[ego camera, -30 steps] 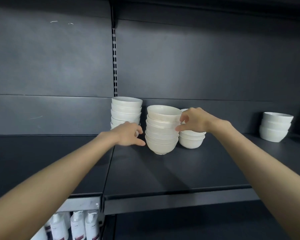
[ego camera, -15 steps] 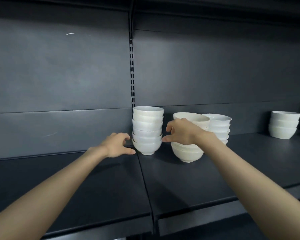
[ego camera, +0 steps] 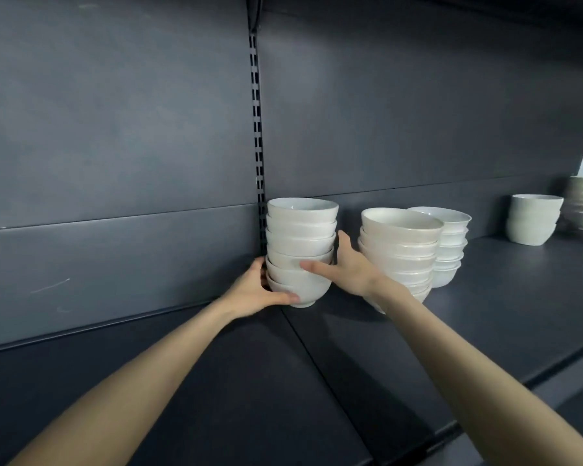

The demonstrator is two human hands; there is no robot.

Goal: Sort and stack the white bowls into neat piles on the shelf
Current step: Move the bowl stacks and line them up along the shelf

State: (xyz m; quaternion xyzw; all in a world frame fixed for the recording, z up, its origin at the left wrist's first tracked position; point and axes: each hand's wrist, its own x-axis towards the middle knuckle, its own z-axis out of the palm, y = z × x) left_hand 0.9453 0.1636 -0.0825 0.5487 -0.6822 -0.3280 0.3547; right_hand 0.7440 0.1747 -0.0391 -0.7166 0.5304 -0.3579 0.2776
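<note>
Head view
Left stack (ego camera: 302, 250): stood on the shelf (ego camera: 485, 297) between the 2 hands, both of them touching its lower bowls.
Axis: upright, rims up, long axis vertical.
Left hand (ego camera: 260, 292): gripped the lowest bowls, fingers curled round their left side, thumb under the front of the base.
Right hand (ego camera: 345, 267): spread wide and holding, thumb across the front of the lower bowls, fingers up the right side.
Middle stack (ego camera: 399, 250): just right of the right hand, untouched.
</note>
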